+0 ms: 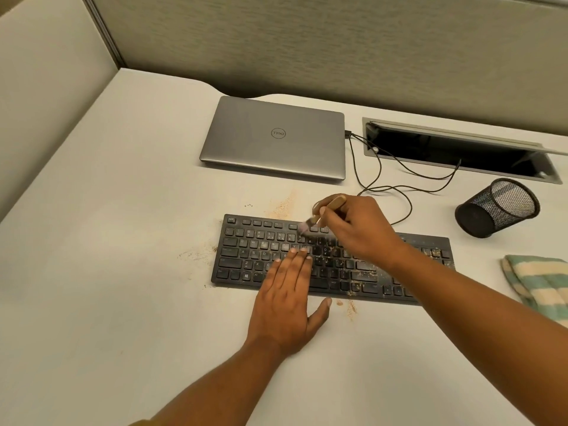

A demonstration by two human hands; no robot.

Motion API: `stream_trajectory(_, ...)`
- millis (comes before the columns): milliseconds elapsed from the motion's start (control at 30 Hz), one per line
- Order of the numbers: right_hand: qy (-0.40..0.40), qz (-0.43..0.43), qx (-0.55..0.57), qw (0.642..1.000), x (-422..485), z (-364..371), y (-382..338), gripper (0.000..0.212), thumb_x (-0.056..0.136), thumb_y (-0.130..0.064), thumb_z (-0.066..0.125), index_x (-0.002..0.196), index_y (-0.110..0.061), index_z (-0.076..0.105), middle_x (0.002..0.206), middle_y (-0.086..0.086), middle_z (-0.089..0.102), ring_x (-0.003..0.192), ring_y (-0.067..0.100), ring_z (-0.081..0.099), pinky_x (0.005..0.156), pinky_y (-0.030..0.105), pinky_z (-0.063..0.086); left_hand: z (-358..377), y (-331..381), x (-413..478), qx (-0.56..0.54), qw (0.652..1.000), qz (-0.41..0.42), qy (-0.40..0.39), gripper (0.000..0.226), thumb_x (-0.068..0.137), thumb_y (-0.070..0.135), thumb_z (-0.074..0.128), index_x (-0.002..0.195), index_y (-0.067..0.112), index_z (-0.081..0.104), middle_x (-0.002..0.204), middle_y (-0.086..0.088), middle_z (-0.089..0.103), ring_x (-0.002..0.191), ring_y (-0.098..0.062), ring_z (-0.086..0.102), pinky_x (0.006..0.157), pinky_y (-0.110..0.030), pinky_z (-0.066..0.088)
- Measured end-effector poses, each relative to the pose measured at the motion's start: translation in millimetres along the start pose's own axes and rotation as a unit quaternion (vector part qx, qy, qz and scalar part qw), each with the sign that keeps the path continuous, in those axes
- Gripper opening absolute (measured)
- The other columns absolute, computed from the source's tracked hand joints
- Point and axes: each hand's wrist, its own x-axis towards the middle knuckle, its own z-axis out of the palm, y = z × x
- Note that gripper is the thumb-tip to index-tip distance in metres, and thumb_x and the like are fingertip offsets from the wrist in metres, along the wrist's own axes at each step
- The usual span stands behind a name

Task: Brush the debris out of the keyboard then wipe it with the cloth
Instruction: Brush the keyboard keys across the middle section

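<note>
A black keyboard [246, 247] lies across the middle of the white desk [107, 241]. Tan crumbs speckle its right half, and more debris [284, 206] lies on the desk behind and in front of it. My left hand [287, 299] rests flat on the keyboard's front middle, fingers straight and thumb on the desk. My right hand [356, 229] grips a small wooden-handled brush [333, 202]; its blurred bristles touch the upper key rows. A green and cream striped cloth [541, 287] lies folded at the right edge.
A closed silver laptop [273, 138] sits behind the keyboard, with a black cable [381, 167] looping to an open cable tray [461, 149] in the desk. A black mesh pen cup [498, 207] lies tipped on its side at right. Partition walls stand behind and to the left.
</note>
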Motion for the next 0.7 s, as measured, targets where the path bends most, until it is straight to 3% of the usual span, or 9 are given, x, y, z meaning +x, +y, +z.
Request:
stream_trajectory(100,-0.039,0.000,-0.060,0.997,-3.3,1.4,4.5,0.030,0.101,-0.035,0.047,0.093,-0.020,0.072,0.083,0.000,0.071,0.075,0.017,0.064,0.072,0.041,0.055,-0.2,0.5,-0.5,0.005,1.000,0.001,-0.003,0.074,0.100,0.062,0.022,0.151,0.010,0.036,0.159,-0.007,0.033,0.150,-0.020,0.022,0.119,-0.041,0.015)
stream_trajectory(167,0.016,-0.013,-0.104,0.994,-4.4,-1.9,7.6,0.029,0.102,-0.036,0.047,0.105,-0.021,0.072,0.086,-0.002,0.071,0.075,0.015,0.062,0.068,0.035,0.052,-0.6,1.1,-0.3,0.008,1.000,-0.001,-0.004,0.074,0.099,0.062,0.023,0.151,0.010,0.036,0.159,-0.007,0.034,0.150,-0.020,0.024,0.119,-0.040,0.014)
stream_trajectory(233,0.023,-0.013,-0.030,0.999,-4.7,-3.6,6.5,0.025,0.102,-0.034,0.050,0.109,-0.023,0.072,0.087,-0.007,0.071,0.075,0.008,0.061,0.067,0.028,0.048,-0.7,1.1,-0.1,0.010,1.000,-0.003,-0.004,0.074,0.099,0.062,0.023,0.151,0.010,0.036,0.159,-0.007,0.034,0.150,-0.020,0.024,0.119,-0.040,0.014)
stream_trajectory(300,-0.018,0.000,0.010,1.000,-6.7,-1.1,2.6,0.025,0.101,-0.031,0.051,0.104,-0.021,0.073,0.086,-0.008,0.072,0.074,0.004,0.062,0.068,0.026,0.050,-0.7,0.5,-0.3,0.009,1.000,-0.002,-0.006,0.074,0.100,0.062,0.023,0.151,0.010,0.036,0.159,-0.007,0.034,0.150,-0.020,0.023,0.120,-0.040,0.014)
stream_trajectory(400,0.011,-0.003,-0.079,0.997,-8.8,-0.7,5.5,0.028,0.102,-0.034,0.047,0.104,-0.020,0.072,0.086,-0.002,0.072,0.072,0.012,0.061,0.068,0.034,0.052,-1.4,0.3,-0.3,0.007,1.000,0.000,-0.006,0.074,0.100,0.061,0.023,0.151,0.010,0.036,0.159,-0.007,0.034,0.150,-0.021,0.023,0.120,-0.040,0.014)
stream_trajectory(500,0.023,0.025,0.006,0.999,-8.1,-5.1,8.9,0.022,0.100,-0.028,0.051,0.098,-0.020,0.072,0.084,-0.005,0.072,0.078,0.014,0.066,0.072,0.037,0.056,-1.7,0.3,-0.2,0.005,1.000,-0.001,-0.004,0.074,0.100,0.062,0.022,0.151,0.010,0.035,0.159,-0.007,0.034,0.150,-0.021,0.024,0.119,-0.040,0.014)
stream_trajectory(567,0.002,0.043,-0.005,0.999,-8.7,-5.2,11.2,0.023,0.098,-0.028,0.051,0.091,-0.018,0.071,0.078,-0.002,0.071,0.071,0.016,0.065,0.067,0.039,0.056,-1.7,0.2,-0.7,0.002,1.000,-0.001,-0.003,0.074,0.100,0.062,0.022,0.152,0.010,0.035,0.159,-0.007,0.034,0.150,-0.021,0.023,0.119,-0.040,0.015)
stream_trajectory(633,0.019,0.046,-0.062,0.997,-10.8,-6.2,15.2,0.026,0.100,-0.033,0.049,0.096,-0.020,0.071,0.077,-0.002,0.070,0.065,0.013,0.061,0.059,0.034,0.049,-1.8,0.4,-1.0,0.001,1.000,0.000,-0.002,0.074,0.099,0.061,0.023,0.151,0.010,0.035,0.158,-0.007,0.035,0.150,-0.020,0.024,0.119,-0.041,0.016)
stream_trajectory(700,0.044,0.046,-0.025,0.998,-12.8,-8.2,19.5,0.025,0.101,-0.032,0.050,0.102,-0.020,0.072,0.080,-0.006,0.070,0.068,0.010,0.061,0.062,0.031,0.049,-2.1,0.9,-0.6,0.001,1.000,-0.001,0.000,0.074,0.099,0.061,0.023,0.151,0.010,0.036,0.158,-0.007,0.035,0.149,-0.020,0.025,0.119,-0.040,0.016)
